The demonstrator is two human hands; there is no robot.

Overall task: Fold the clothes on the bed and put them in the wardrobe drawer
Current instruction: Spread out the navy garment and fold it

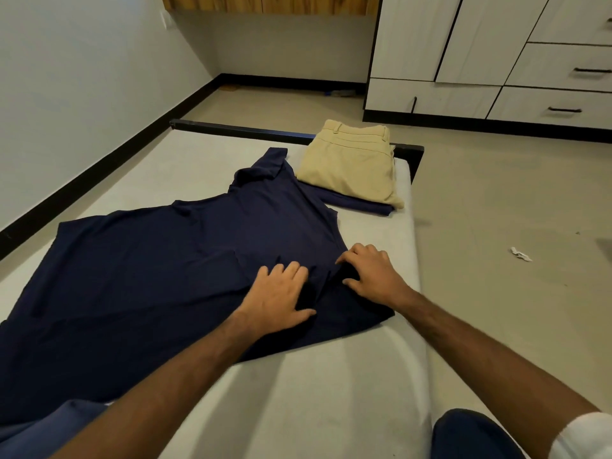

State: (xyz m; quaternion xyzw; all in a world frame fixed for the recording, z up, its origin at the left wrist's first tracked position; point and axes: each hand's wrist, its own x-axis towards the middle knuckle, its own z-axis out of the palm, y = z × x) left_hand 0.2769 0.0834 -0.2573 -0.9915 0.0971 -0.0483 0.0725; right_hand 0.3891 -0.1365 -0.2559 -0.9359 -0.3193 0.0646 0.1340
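Grey mattress on a black-framed bed (331, 376) fills the near half of the view, beige floor (496, 200) running off to the right and a pale wall on the left. Spread across the bed lies a navy shirt (149, 260), its body fanned out toward the near left and one sleeve reaching to the far side. Both hands are on it now, near its right edge. The left hand (281, 301) lies flat, fingers straight and pressing down on the cloth, thumb out to the right. Just beside it, the right hand (372, 274) has its fingers curled down into a bunched fold of the fabric, thumb tucked against the same fold, so it is gripping the shirt. At the far right corner of the bed sits a folded pair of tan trousers (351, 164), stacked on top of a folded dark blue garment (357, 203). Beyond, across the floor, stands the white wardrobe (430, 44), its drawers (556, 107) with black handles all closed. A scrap of white paper (520, 254) lies on the floor at right.
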